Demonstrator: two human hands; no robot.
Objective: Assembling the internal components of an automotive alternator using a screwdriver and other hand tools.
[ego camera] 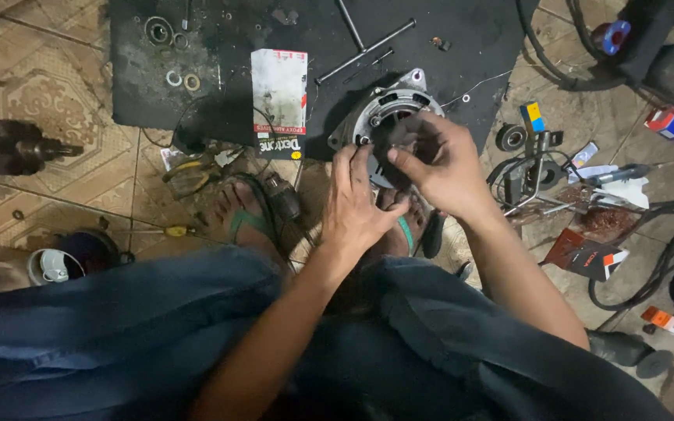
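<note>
On the black rubber mat's (pixel 196 86) near edge, just past your sandalled feet, the round grey cast-metal motor housing (pixel 384 109) stands tilted. It looks heavy, rigid and greasy, so take it by the ribbed rim. Your left hand (pixel 360 206) steadies that rim; your right hand's (pixel 442 156) fingers pinch a dark part inside. Steel rods (pixel 364 51) lie beyond.

the black mat (pixel 462 47) has bare room at its right edge. long bolts (pixel 364 47) and washers (pixel 182 79) block its middle and left. cables (pixel 665 257) and tools (pixel 540 175) crowd the floor (pixel 33 86) right of the motor housing (pixel 388 117); left tiles lie open.
</note>
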